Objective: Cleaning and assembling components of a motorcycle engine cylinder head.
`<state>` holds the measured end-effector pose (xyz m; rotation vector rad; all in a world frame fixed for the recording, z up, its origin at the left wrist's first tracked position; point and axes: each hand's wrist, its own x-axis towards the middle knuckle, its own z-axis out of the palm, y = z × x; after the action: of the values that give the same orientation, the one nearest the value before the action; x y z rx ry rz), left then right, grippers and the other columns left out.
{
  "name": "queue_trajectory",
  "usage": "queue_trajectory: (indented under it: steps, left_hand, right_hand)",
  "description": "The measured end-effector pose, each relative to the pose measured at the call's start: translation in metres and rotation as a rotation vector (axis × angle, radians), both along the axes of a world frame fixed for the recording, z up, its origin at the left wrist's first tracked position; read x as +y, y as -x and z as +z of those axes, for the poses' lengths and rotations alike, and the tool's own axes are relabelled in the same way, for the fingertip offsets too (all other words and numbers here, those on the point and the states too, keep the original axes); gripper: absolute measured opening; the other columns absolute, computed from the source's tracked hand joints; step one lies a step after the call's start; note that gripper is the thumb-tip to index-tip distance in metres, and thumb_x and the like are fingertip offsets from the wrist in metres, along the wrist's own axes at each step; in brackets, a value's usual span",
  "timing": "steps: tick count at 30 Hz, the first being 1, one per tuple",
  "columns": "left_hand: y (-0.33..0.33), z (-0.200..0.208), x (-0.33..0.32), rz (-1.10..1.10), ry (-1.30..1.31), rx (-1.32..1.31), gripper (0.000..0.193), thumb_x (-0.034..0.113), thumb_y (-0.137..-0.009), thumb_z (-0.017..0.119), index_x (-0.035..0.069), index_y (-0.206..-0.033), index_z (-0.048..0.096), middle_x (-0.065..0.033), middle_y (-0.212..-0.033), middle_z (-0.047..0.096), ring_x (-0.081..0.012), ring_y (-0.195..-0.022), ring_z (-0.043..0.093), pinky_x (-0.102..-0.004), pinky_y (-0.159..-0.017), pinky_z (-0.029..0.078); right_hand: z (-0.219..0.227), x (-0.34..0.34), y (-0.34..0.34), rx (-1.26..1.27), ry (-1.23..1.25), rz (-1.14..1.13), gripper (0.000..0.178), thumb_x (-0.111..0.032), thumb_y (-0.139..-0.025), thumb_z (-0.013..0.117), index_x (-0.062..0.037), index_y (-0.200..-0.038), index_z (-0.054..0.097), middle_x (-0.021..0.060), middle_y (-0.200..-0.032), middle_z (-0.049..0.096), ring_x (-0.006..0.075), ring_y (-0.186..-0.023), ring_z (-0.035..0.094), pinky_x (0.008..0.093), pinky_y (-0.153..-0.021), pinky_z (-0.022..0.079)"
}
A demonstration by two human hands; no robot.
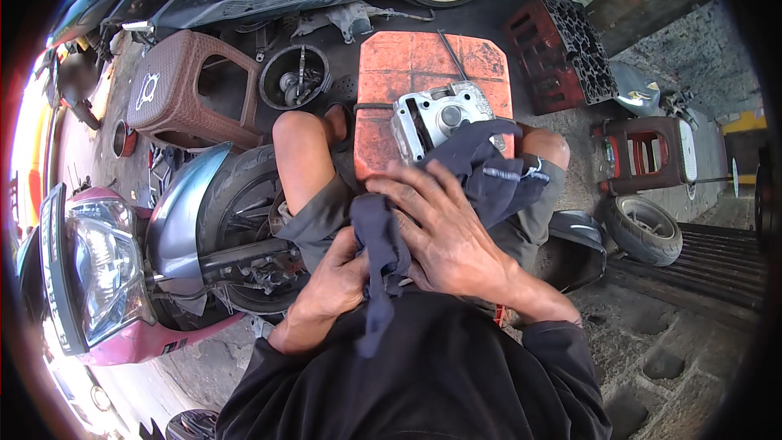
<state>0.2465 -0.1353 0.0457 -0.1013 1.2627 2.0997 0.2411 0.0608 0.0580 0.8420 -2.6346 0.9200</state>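
Note:
A dark blue cloth (376,232) is bunched between my hands, close to my lap. My left hand (336,277) is closed round it, thumb pressing on the folds. Over the cloth's right side lies my right hand (444,236), its fingers stretched out and apart; its palm side is hidden. More dark blue cloth (489,167) spreads beyond the right hand, over my right thigh and the near edge of a silver engine part (444,114). Whether both are one piece I cannot tell. This part, with a round dark centre, rests on an orange plastic crate (387,65) between my knees.
A thin dark rod (452,53) lies on the crate. To the left are a brown stool (183,81), a black bucket (295,77) with metal parts and a pink motorbike (106,277). On the right are a red crate (562,57), another stool (648,155) and a small wheel (643,230).

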Motion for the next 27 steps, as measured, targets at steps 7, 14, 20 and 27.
queue_trajectory:
  steps: [7, 14, 20, 27]
  left_hand:
    - [0.032, 0.031, -0.012, -0.421, 0.266, 0.815, 0.018, 0.007, -0.081, 0.074, -0.005, -0.092, 0.067, -0.0147, -0.077, 0.069, -0.024, -0.071, 0.07, -0.0331, -0.066, 0.052]
    - [0.057, 0.002, -0.04, 0.141, -0.049, 0.748, 0.026, 0.02, -0.086, 0.072, -0.002, -0.097, 0.067, -0.0218, -0.094, 0.07, -0.0307, -0.093, 0.07, -0.0433, -0.081, 0.057]
    - [0.024, -0.016, 0.055, -0.046, 0.459, 1.646, 0.071, 0.064, -0.076, 0.071, 0.011, -0.122, 0.06, -0.0224, -0.134, 0.053, -0.0395, -0.123, 0.055, -0.057, -0.109, 0.026]
    - [0.037, -0.038, 0.016, -0.092, 0.604, 1.458, 0.024, 0.006, -0.068, 0.073, 0.006, -0.092, 0.069, -0.0105, -0.085, 0.069, -0.0258, -0.077, 0.069, -0.0338, -0.061, 0.053]
  right_hand:
    - [0.038, 0.037, -0.036, -0.057, 0.021, 0.107, 0.051, -0.004, -0.071, 0.066, 0.0031, -0.121, 0.061, 0.0146, -0.109, 0.062, 0.0238, -0.084, 0.068, 0.0284, -0.059, 0.056]
    - [0.013, 0.106, -0.071, -0.309, 0.858, -0.053, 0.044, -0.015, -0.07, 0.066, 0.0046, -0.109, 0.064, 0.0169, -0.102, 0.07, 0.0354, -0.092, 0.069, 0.0428, -0.085, 0.056]
    - [-0.07, -0.004, -0.082, -0.521, 0.702, -0.15, 0.024, -0.021, -0.089, 0.061, -0.0007, -0.101, 0.065, 0.0126, -0.099, 0.068, 0.0235, -0.09, 0.065, 0.0388, -0.084, 0.052]
    - [-0.051, -0.002, -0.05, -0.952, 0.828, -0.213, 0.027, -0.026, -0.095, 0.062, 0.0005, -0.1, 0.063, 0.0148, -0.092, 0.067, 0.0191, -0.083, 0.063, 0.0343, -0.079, 0.051]
